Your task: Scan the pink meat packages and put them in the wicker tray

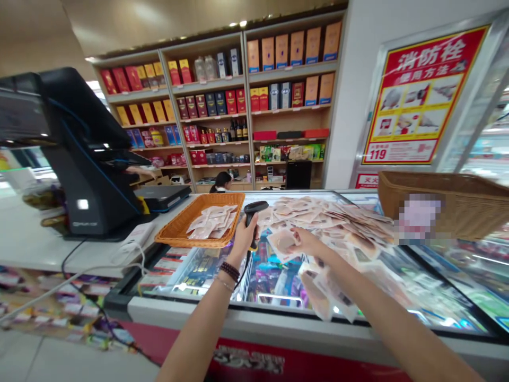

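My left hand [245, 233] is wrapped round the handle of a black barcode scanner [255, 207], just right of an orange wicker basket [169, 240]. Several clear packets [214, 220] lie inside the basket. In my right hand [304, 241] a flat clear packet [283, 245] is pinched by its right edge, near the scanner. Behind and right of it, a large pile of similar packets [338, 217] spreads over the glass top of a freezer [264, 276]. More packets [324, 289] lie below my right forearm, near the freezer's front edge.
A black checkout terminal [91, 159] stands on the left counter [24, 241], with cables hanging beside it. A brown basket [469, 204] sits at the right end. Shelves of boxes [217, 103] line the back wall. A person's head [222, 180] shows behind the freezer.
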### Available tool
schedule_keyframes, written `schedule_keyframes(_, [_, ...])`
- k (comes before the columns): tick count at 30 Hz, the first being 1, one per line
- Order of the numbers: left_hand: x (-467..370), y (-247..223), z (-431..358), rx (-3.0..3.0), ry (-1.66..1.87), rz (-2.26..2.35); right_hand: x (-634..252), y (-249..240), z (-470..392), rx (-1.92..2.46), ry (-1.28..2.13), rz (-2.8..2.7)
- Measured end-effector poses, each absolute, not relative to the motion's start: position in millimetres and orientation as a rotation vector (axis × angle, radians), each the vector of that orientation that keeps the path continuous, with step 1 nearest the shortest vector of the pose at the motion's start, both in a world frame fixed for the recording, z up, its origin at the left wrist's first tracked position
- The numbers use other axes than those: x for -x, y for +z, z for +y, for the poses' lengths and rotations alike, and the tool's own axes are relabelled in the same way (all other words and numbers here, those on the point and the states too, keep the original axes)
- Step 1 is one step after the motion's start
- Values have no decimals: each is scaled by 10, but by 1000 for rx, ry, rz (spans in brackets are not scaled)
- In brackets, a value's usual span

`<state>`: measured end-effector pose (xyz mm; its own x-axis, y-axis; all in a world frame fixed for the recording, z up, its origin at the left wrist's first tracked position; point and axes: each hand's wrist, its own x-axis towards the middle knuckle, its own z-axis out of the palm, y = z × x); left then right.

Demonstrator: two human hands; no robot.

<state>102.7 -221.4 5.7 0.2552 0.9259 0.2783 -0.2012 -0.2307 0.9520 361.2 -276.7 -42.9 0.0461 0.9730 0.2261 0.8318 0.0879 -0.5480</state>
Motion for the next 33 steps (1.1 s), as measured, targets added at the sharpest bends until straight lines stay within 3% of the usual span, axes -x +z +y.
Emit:
schedule_keyframes(6, [-1175, -123, -2157, -1391, 1218, 770, -3611, -536, -2662, 1600, 501, -1432])
schedule_keyframes(14, [-1233, -266, -2165, -1487, 1117, 672, -3729, -546, -2464, 1531, 325, -880])
schedule_keyframes(33, [-1340, -323, -2290, -1698, 920, 691, -3736, -610, -2412, 1439, 264, -890])
